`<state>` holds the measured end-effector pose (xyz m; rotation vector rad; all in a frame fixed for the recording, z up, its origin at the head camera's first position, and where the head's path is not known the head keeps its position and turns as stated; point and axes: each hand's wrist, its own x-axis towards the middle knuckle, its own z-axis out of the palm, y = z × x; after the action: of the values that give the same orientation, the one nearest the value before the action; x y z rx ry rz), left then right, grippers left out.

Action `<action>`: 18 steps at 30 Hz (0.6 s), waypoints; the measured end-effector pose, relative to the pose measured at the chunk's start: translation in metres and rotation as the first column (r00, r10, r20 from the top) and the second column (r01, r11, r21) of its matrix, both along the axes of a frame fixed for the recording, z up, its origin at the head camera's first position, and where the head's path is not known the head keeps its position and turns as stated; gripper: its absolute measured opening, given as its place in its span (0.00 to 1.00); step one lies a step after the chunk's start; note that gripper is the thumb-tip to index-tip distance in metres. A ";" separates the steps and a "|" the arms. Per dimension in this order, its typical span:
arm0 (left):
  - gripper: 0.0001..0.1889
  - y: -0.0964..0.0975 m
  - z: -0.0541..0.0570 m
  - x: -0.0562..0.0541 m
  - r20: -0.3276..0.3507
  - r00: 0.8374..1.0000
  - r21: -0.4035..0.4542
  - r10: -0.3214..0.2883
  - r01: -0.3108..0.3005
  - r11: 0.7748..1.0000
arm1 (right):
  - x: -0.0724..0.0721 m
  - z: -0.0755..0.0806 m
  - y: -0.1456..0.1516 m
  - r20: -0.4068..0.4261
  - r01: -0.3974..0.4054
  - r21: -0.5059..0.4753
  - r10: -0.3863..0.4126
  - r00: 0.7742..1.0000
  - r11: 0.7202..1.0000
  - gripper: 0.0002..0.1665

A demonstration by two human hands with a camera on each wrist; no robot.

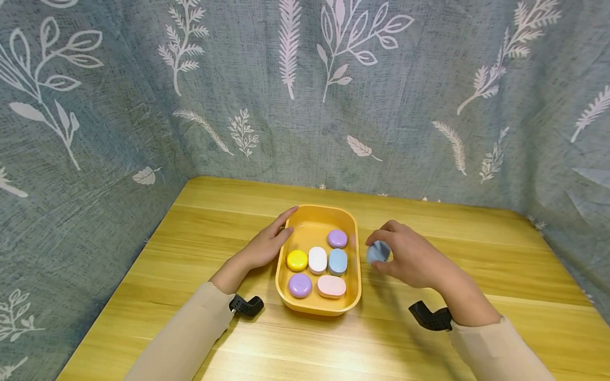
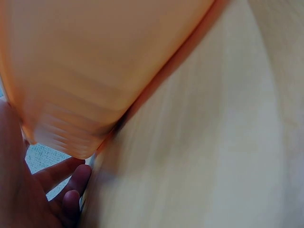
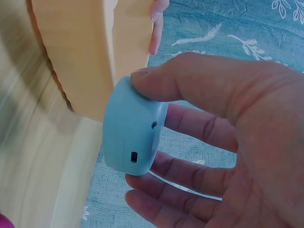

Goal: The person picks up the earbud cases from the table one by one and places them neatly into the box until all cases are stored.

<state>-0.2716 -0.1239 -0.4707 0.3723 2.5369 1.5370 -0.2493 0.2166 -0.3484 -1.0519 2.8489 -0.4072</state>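
An orange-yellow tray [image 1: 310, 232] holds several small rounded cases. My left hand [image 1: 263, 245] grips its left wall, with thumb and forefinger at the rim and other fingers outside. Just off the tray's right side, my right hand [image 1: 415, 257] pinches a light blue earbud case [image 3: 126, 135] between thumb and fingers. That case shows a small port slot and a tiny hole. In the tray lie two purple cases [image 1: 337, 238], a yellow case [image 1: 297, 261], a white case [image 1: 317, 260], a blue case [image 1: 338, 262] and a pink case [image 1: 331, 286].
The tray stands on a wood-grain table [image 1: 229, 206]. A blue-grey curtain [image 1: 267, 132] with white leaf prints surrounds its back and sides. Black wrist mounts [image 1: 431, 316] sit on both forearms. A bright pink thing [image 3: 4, 224] peeks into the right wrist view; its kind is unclear.
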 end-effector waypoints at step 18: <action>0.29 0.000 -0.001 -0.001 -0.010 1.000 -0.005 -0.002 0.002 1.000 | -0.011 0.007 -0.017 -0.049 -0.039 -0.018 0.038 0.998 0.999 0.19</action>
<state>-0.2725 -0.1242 -0.4719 0.3827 2.5472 1.5316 -0.2604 0.1999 -0.3415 -1.1333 2.8679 -0.4126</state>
